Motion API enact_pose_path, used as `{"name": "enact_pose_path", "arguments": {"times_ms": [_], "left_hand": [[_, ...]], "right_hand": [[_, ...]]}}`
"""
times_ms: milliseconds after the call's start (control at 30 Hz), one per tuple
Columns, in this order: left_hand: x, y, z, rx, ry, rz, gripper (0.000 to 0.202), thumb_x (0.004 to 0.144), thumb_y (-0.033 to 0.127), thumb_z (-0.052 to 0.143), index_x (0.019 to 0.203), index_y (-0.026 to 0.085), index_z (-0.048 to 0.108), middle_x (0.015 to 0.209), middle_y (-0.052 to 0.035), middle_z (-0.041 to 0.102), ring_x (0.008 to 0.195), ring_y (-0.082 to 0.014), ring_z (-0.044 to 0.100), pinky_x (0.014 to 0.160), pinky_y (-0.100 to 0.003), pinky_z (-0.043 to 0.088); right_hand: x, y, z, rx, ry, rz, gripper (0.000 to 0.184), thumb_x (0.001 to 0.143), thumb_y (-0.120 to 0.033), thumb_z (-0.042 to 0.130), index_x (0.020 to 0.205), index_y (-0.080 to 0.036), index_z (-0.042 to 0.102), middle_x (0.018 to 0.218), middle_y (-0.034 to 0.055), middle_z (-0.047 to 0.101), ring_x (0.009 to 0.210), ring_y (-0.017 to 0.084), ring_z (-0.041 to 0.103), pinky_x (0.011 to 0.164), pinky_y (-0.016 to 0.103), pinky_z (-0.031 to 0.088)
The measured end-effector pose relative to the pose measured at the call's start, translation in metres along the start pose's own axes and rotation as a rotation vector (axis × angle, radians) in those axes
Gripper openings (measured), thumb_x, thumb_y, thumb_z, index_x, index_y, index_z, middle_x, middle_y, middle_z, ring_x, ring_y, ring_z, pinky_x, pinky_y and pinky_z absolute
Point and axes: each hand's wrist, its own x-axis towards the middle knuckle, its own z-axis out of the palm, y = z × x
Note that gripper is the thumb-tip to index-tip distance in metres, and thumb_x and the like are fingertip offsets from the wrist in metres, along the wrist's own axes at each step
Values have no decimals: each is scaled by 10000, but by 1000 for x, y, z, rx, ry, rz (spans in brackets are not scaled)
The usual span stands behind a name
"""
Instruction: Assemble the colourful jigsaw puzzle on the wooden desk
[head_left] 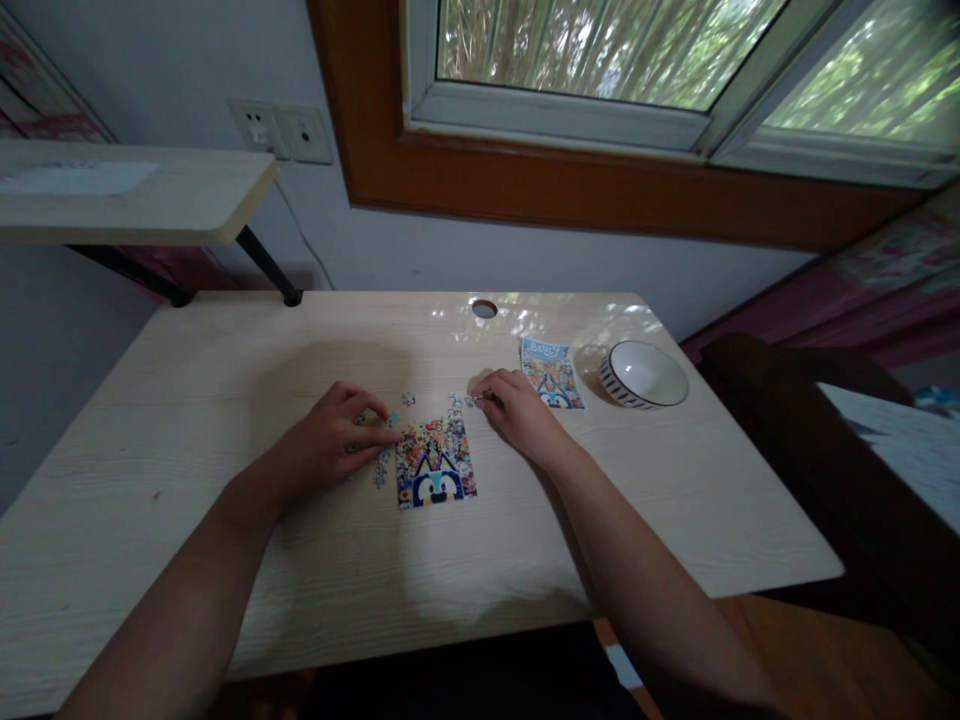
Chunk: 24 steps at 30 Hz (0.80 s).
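Note:
A partly assembled jigsaw puzzle (436,465) lies flat on the table, showing a blue cartoon dog's face amid a crowded colourful pattern. My left hand (330,440) is at its left side, fingers apart, one fingertip at the puzzle's upper left edge. Several loose puzzle pieces (382,468) lie beside and partly under that hand. Beyond the puzzle's uneven top edge rests a single piece (409,398), with others close to my right fingertips. My right hand (517,412) is closed in a pinch on a small puzzle piece, mostly covered by the fingers, near the puzzle's top right corner.
A printed reference picture (553,375) lies right of the puzzle, partly behind my right hand. Farther right stands a white bowl (645,374) with dark stripes. The pale wooden table (322,570) has a cable hole at the back; a raised shelf (135,215) stands at the left.

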Motion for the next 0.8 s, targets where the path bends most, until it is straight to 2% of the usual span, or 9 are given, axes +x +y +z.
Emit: {"name": "enact_pose_path", "arguments": {"times_ms": [167, 300, 567, 667, 800], "left_hand": [[1, 3, -2, 30, -8, 11, 353, 985, 306, 655, 1299, 461, 698, 1254, -46, 646, 1190, -271, 478, 1017, -458, 434], [2, 5, -4, 57, -16, 13, 350, 987, 309, 648, 1302, 454, 700, 1270, -49, 646, 1199, -278, 475, 1019, -464, 428], [5, 10, -1, 71, -22, 29, 367, 984, 291, 647, 1319, 435, 693, 1331, -49, 628, 1235, -282, 469, 1057, -478, 408], [6, 11, 1, 70, -34, 39, 376, 977, 296, 655, 1326, 434, 688, 1356, -47, 618, 1257, -290, 459, 1075, -491, 400], [7, 10, 2, 62, -20, 57, 368, 963, 285, 671, 1301, 426, 707, 1360, -47, 616, 1260, -296, 463, 1078, -505, 403]], "right_hand": [[0, 2, 0, 44, 6, 20, 129, 903, -77, 656, 934, -202, 661, 958, 69, 703, 933, 234, 616, 870, 377, 453], [1, 0, -3, 100, 19, 61, 143, 896, -65, 637, 870, -204, 658, 895, 49, 709, 896, 219, 625, 854, 360, 452], [0, -6, -3, 260, 63, 235, 44, 913, -175, 666, 906, -218, 675, 877, 32, 708, 821, 196, 613, 765, 331, 462], [1, -15, 2, 293, 78, 260, 31, 903, -204, 702, 921, -225, 688, 896, 30, 699, 815, 187, 609, 755, 324, 469], [8, -34, 7, 313, 37, 220, 55, 892, -189, 728, 917, -232, 705, 855, 20, 688, 823, 183, 614, 748, 316, 476]]}}
